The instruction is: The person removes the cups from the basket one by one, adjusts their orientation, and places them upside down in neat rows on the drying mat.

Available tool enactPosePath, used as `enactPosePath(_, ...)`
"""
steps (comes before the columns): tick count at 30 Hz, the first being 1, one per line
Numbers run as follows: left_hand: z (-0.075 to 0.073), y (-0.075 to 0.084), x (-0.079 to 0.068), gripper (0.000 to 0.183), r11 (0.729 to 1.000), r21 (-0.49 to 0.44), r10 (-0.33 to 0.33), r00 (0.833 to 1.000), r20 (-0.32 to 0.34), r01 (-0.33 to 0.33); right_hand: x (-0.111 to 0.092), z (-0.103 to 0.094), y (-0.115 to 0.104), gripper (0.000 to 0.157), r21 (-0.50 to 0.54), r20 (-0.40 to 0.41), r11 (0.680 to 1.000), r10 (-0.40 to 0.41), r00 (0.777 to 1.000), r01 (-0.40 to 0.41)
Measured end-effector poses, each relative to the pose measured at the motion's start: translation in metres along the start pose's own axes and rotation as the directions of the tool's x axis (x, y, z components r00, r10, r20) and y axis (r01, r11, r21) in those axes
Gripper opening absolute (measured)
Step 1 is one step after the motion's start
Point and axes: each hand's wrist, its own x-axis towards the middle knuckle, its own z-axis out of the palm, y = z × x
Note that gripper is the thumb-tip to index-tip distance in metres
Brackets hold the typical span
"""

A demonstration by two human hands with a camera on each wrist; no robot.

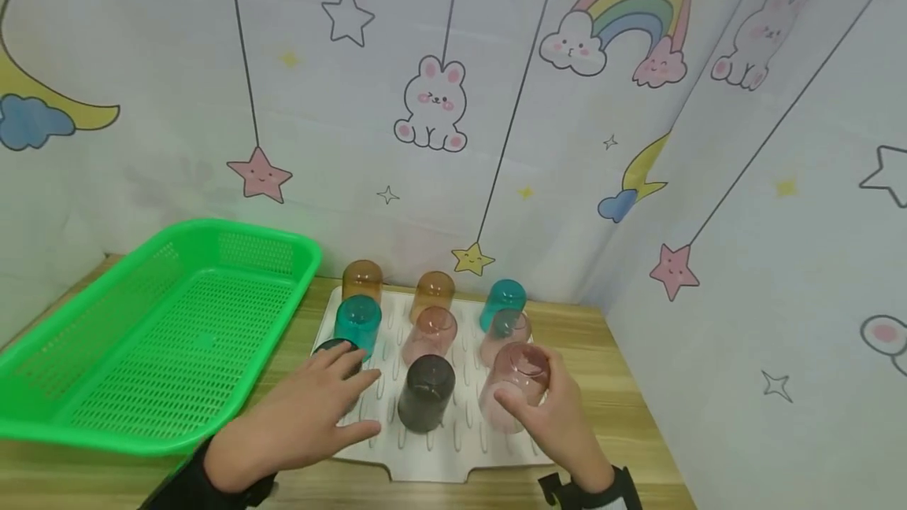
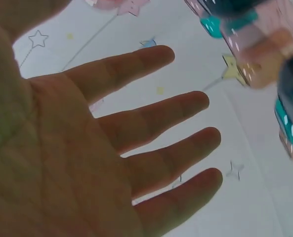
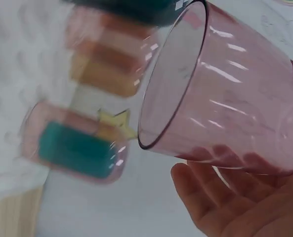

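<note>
My right hand (image 1: 567,415) grips a clear pink tumbler (image 1: 513,384) by its side. The tumbler is mouth down, close over the front right of a white ridged draining tray (image 1: 425,467); its dark-edged rim shows in the right wrist view. My left hand (image 1: 301,415) holds nothing, its fingers straight and spread in the left wrist view. It hovers at the tray's front left, partly hiding a dark grey tumbler (image 1: 329,347). Another dark grey tumbler (image 1: 427,392) stands upside down between the hands.
Behind on the tray stand upturned tumblers: amber (image 1: 362,278), teal (image 1: 357,319), another amber (image 1: 434,290), pink (image 1: 432,329), teal (image 1: 506,293) and pink (image 1: 499,341). A green plastic basket (image 1: 205,423) sits left on the wooden table (image 1: 620,384). A patterned curtain (image 1: 340,116) hangs behind.
</note>
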Motion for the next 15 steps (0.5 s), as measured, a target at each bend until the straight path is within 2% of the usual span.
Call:
enactPosePath(5,-0.017,-0.021,-0.009,0.06,0.993,0.109,-0.029,0.999,-0.044,0.033,0.009,-0.002,0.022,0.075,-0.105,-0.005,0.989,0.108,0.994,-0.108)
enactPosePath(11,-0.027,-0.041,-0.006,0.06,0.988,0.142,-0.047,0.998,-0.043,0.053,0.012,0.005,0.047,0.078,-0.11,0.051,0.976,0.197,0.979,-0.19)
enactPosePath(15,-0.029,-0.05,-0.002,0.063,0.984,0.143,-0.107,0.994,-0.032,0.111,0.014,0.009,0.059,0.081,-0.088,0.086,0.968,0.244,0.966,-0.236)
